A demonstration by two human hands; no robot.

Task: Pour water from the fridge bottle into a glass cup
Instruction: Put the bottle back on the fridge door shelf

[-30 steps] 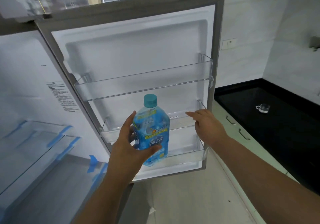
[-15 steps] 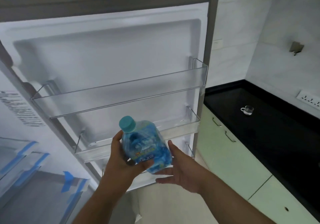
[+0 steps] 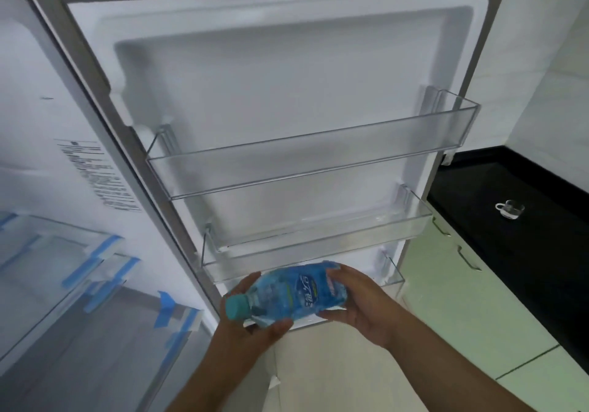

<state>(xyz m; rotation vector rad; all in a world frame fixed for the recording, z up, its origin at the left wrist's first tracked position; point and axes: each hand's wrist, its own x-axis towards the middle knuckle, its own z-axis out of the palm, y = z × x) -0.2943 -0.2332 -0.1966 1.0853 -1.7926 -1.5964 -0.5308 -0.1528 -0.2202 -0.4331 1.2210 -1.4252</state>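
A clear water bottle (image 3: 293,293) with a blue label and a teal cap lies almost on its side in front of the open fridge door (image 3: 287,92), cap pointing left. My left hand (image 3: 251,325) grips it near the neck from below. My right hand (image 3: 360,303) wraps its base end. Far off to the right, a small glass cup (image 3: 510,210) with a handle stands upright on the black countertop (image 3: 526,252).
The door carries clear shelves (image 3: 318,162), all without contents. On the left the fridge interior shows glass shelves (image 3: 63,252) with blue tape. Pale green cabinet fronts (image 3: 446,300) with metal handles run under the counter. A white tiled wall rises at the right.
The bottle has come out of the door shelf, dropped lower and tipped from upright to nearly horizontal. My right hand left the shelf edge and closed on the bottle's base.
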